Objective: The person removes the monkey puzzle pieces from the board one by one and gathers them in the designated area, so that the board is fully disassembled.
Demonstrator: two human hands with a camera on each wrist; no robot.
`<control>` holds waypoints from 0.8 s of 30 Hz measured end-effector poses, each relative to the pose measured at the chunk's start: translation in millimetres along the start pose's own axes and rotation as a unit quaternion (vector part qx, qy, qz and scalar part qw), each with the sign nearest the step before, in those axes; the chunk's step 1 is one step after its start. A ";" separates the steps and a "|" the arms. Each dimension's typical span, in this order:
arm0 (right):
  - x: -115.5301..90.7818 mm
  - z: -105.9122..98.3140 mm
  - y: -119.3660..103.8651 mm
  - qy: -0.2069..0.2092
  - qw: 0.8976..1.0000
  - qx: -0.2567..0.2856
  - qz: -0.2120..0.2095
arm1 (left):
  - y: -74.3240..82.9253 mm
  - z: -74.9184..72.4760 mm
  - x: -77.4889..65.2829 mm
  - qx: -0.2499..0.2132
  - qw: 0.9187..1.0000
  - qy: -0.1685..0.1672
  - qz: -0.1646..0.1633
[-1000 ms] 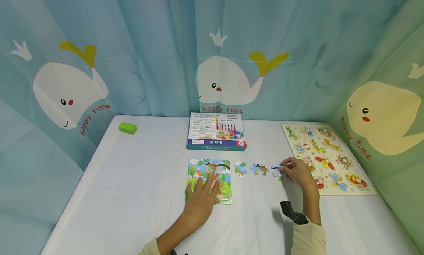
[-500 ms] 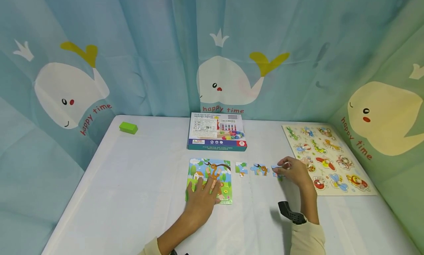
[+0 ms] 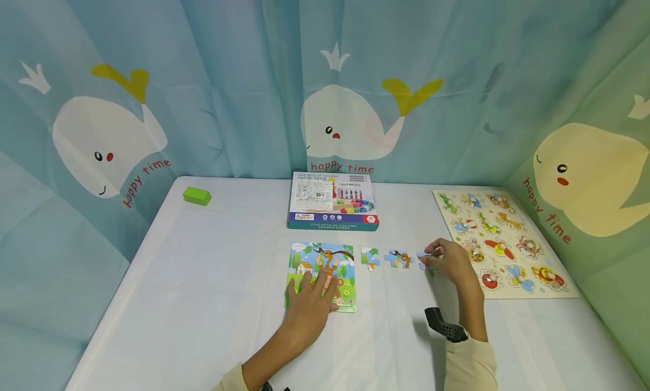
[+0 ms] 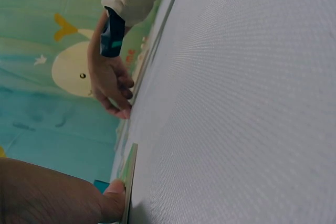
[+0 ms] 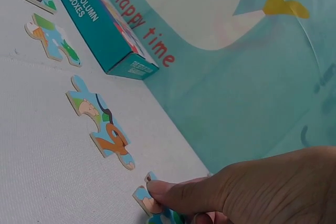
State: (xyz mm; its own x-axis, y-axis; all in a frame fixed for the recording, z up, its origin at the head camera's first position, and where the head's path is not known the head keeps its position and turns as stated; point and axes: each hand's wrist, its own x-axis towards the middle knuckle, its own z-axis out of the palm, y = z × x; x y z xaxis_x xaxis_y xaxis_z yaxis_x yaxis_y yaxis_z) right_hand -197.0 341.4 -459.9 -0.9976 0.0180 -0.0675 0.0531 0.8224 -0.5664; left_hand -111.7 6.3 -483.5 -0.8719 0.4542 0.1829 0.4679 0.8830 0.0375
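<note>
My left hand [image 3: 308,307] rests on a square monkey jigsaw puzzle [image 3: 296,259], fingers spread over its lower part. In the left wrist view the thumb [image 4: 114,188] lies at the edge of the thin board. To the right, my right hand [image 3: 453,262] pinches a small jigsaw piece [image 5: 152,204] between thumb and fingers, close over the tabletop. Part of that piece is hidden by the fingers. Two more loose pieces lie in a row between the hands: a green-and-blue corner piece [image 3: 369,258] and a piece with a brown monkey part [image 3: 399,259].
Behind the puzzle lies a flat box [image 3: 332,202] of beads. A green block [image 3: 196,196] sits at the table's far left corner. On the right, a wooden insect peg board [image 3: 503,241] extends behind the right hand. Whale-printed curtains [image 3: 244,86] enclose the white table [image 3: 203,278].
The right hand has shifted slightly left, its fingers now covering more of the piece. The left hand stays in place on the puzzle.
</note>
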 end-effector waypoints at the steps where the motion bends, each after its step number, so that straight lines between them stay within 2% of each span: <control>1: 0.0 -0.2 0.0 -0.001 1.000 0.000 0.000 | 0.0 0.1 0.0 0.001 1.000 0.000 0.000; 12: -0.3 -0.7 1.1 0.004 1.000 0.001 -0.012 | 0.6 -0.2 0.3 0.002 1.000 0.000 0.001; 24: 1.5 -0.4 1.7 -0.002 1.000 -0.001 -0.011 | 0.3 0.7 -0.4 0.005 1.000 0.016 0.002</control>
State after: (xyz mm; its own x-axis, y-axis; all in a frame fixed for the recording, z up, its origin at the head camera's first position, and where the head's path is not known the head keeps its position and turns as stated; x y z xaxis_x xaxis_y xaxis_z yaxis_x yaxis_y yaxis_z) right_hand -198.4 343.0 -460.6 -0.9983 -0.0018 -0.0576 0.0312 0.8241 -0.5655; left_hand -111.4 6.5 -484.2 -0.8650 0.4538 0.2141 0.4698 0.8824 0.0279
